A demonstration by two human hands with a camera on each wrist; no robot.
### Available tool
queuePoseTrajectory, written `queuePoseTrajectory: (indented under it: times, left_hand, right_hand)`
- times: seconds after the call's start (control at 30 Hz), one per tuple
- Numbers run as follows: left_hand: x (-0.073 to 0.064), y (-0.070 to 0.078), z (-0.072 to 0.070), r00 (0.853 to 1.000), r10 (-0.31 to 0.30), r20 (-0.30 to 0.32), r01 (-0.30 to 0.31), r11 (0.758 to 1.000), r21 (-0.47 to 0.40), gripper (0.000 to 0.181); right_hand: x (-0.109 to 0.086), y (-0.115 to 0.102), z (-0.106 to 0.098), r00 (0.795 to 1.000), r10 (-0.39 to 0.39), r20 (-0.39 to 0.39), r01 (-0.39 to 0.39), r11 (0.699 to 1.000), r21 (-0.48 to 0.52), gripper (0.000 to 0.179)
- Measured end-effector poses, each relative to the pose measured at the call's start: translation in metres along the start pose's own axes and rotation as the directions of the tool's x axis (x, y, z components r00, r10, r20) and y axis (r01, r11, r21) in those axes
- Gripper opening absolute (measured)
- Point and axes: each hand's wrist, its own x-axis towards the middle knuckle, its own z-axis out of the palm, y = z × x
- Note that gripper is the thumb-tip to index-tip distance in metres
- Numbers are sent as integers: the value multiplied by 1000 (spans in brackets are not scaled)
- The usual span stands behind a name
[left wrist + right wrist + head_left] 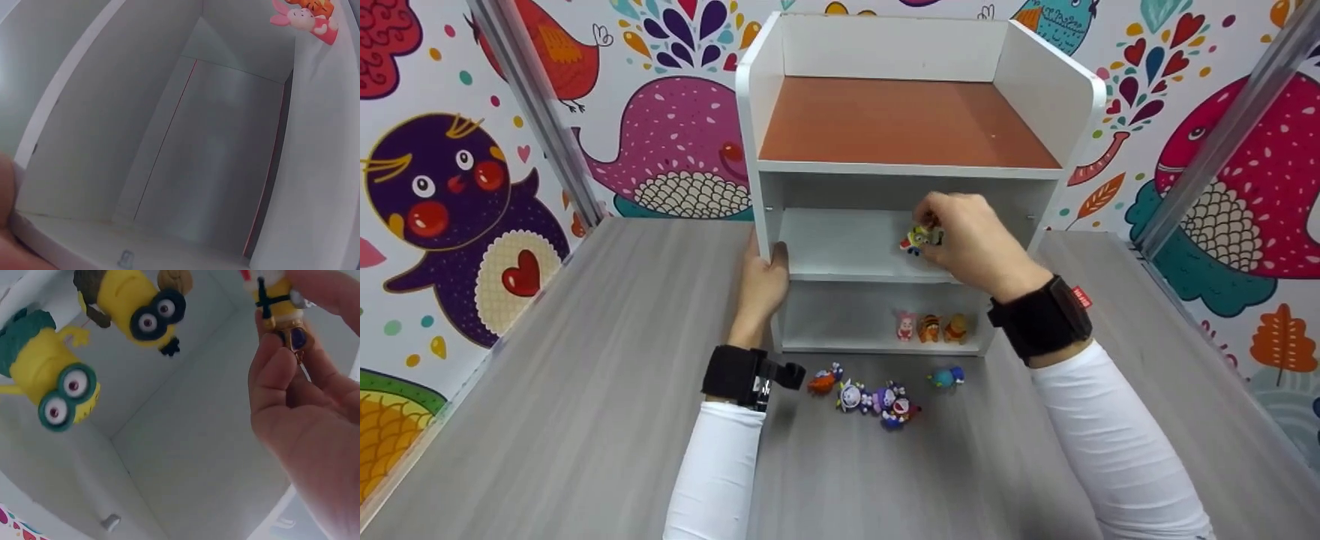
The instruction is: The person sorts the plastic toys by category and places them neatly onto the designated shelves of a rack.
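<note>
A white shelf unit (911, 171) with a brown top board stands on the table. My left hand (763, 281) grips its left side panel, thumb on the front edge. In my right hand (971, 244), in front of the middle shelf, a small yellow figurine (278, 298) is pinched between thumb and fingers; part of it is hidden. Beside that hand, the right wrist view shows a minion figurine with green goggles (53, 374) and another minion figurine with dark goggles (132, 301). A pink piglet figurine (905, 326), a tiger figurine (930, 328) and a bear figurine (956, 328) stand on the lower shelf.
Several small figurines lie on the grey table (622, 375) in front of the unit, among them an orange figurine (822, 382), a white-faced figurine (851, 396) and a teal-and-blue figurine (946, 376). Walls with cartoon prints (675, 135) stand around the table.
</note>
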Motion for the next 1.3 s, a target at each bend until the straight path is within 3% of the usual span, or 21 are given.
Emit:
queuePoseTrajectory:
  times: [0.2,0.47,1.3]
  left_hand:
    - [0,-4,0,1000,18,-3,-18,1000,7,59]
    - [1,-3,2,1000,22,0,-22,1000,6,60]
    - [1,-1,0,1000,12,-10,-12,1000,9,61]
  right_hand:
    - [5,0,15,1000,-28,13,29,996,-80,30]
    - [6,6,29,998,-57,-33,54,995,-90,28]
    - [6,6,31,998,-30,-57,23,993,-113,34]
